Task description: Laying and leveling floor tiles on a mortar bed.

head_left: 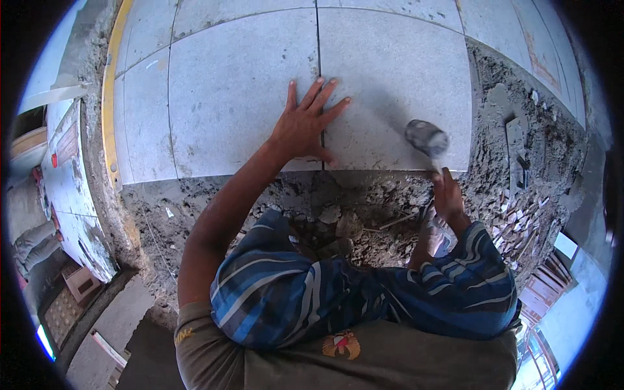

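My left hand point(308, 121) lies with fingers spread across the joint between two pale floor tiles point(237, 91). My right hand point(448, 198) is closed on the light handle of a mallet, whose dark, slightly blurred head point(426, 138) is over the right-hand tile point(396, 84), near its front edge. Below that edge is rough wet mortar point(175, 224) with broken chips. At the right, a flat trowel point(518, 153) rests in the mortar beside the tile. My knees in blue striped cloth and a foot show below my hands.
A long yellow straightedge point(112, 97) runs along the left side of the tiles. Farther left are a painted board point(75, 195), a small brown crate point(81, 284) and what looks like someone's grey-clad legs point(36, 244). Broken chips point(520, 234) are heaped at the right.
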`<state>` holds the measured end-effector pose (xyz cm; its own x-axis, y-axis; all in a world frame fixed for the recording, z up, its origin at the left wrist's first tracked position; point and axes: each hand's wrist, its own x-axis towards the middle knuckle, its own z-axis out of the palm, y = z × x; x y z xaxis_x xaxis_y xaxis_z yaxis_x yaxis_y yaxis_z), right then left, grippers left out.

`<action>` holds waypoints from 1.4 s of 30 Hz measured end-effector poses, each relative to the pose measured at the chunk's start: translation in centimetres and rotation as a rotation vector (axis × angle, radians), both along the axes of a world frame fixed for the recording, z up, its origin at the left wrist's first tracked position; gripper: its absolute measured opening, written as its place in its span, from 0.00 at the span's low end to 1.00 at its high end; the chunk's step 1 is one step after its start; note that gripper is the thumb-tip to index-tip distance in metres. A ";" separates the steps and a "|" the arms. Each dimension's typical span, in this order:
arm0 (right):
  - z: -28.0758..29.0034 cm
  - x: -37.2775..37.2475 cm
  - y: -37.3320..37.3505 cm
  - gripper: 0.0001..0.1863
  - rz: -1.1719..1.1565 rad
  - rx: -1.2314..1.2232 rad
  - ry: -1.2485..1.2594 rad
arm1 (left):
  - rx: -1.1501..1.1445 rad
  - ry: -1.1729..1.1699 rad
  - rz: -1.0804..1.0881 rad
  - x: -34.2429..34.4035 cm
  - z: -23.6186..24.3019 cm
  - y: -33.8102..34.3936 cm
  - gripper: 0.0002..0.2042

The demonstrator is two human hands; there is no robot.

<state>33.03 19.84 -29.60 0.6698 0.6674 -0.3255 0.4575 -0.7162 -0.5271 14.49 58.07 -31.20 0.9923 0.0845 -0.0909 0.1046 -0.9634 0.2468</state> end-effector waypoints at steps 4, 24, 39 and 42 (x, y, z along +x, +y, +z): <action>-0.7 0.8 0.6 0.21 -0.108 -0.160 0.107 | -0.036 0.010 0.015 -0.2 0.5 -0.1 0.67; 0.6 2.3 4.6 0.18 -0.148 0.257 -0.122 | -0.066 -0.262 0.129 6.9 -1.5 -1.7 0.63; 1.4 1.8 3.2 0.16 -0.060 0.130 -0.242 | -0.062 -0.193 0.148 7.3 -1.1 -1.8 0.63; 1.6 2.3 3.2 0.17 -0.024 -0.023 -0.285 | -0.070 -0.186 0.157 7.3 -1.2 -1.8 0.62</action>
